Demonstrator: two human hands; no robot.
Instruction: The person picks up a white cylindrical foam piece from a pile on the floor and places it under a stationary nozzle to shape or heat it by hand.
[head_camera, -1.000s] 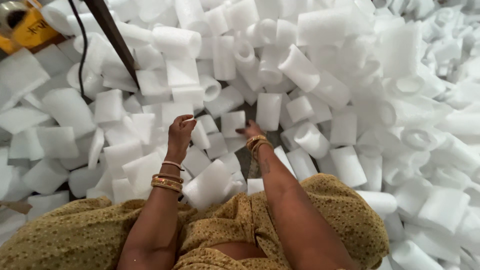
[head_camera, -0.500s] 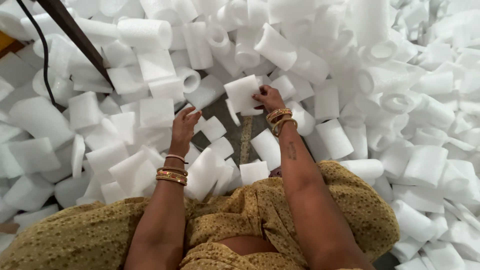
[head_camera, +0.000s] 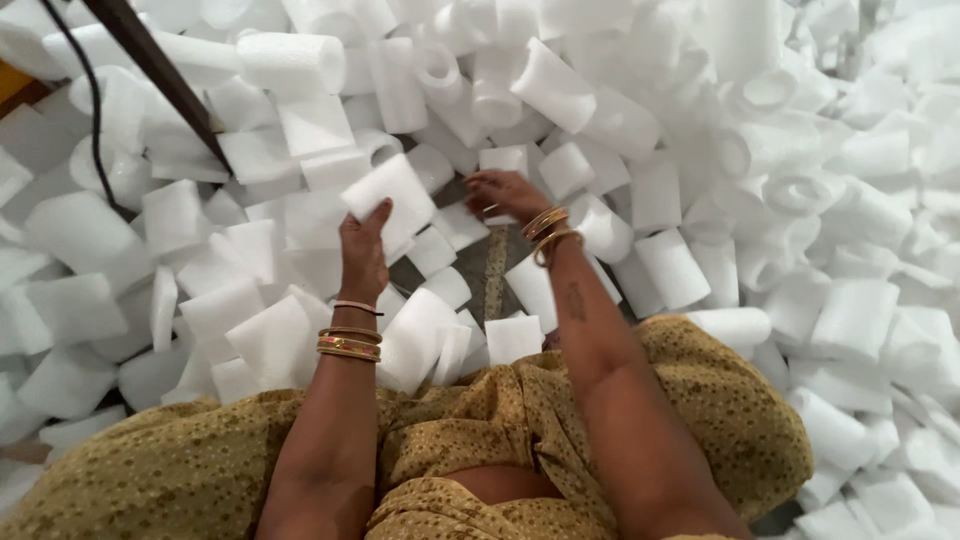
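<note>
**Left hand holds a foam piece; right hand reaches into the pile just beyond**

On the left we see flat white foam pieces (head_camera: 80, 300) lying loose, with a dark cable (head_camera: 95, 130) and a dark slanted bar (head_camera: 160, 70) crossing above them. Our left hand (head_camera: 365, 255) is raised, fingers closed around the lower edge of a flat foam sheet (head_camera: 390, 200); the sheet stands above the hand, tilted, its long axis running up and to the left. Gold bangles (head_camera: 350, 343) ring that wrist. Between our arms a strip of bare floor (head_camera: 495, 275) shows. Our right hand (head_camera: 505, 190) stretches farther forward, palm down, fingers spread loosely on a small foam piece (head_camera: 503, 160) that lies directly beyond its fingertips; we cannot tell whether it grips it. The right hand is the nearer to that piece. Rolled foam tubes (head_camera: 780, 190) heap up on the right.
</note>
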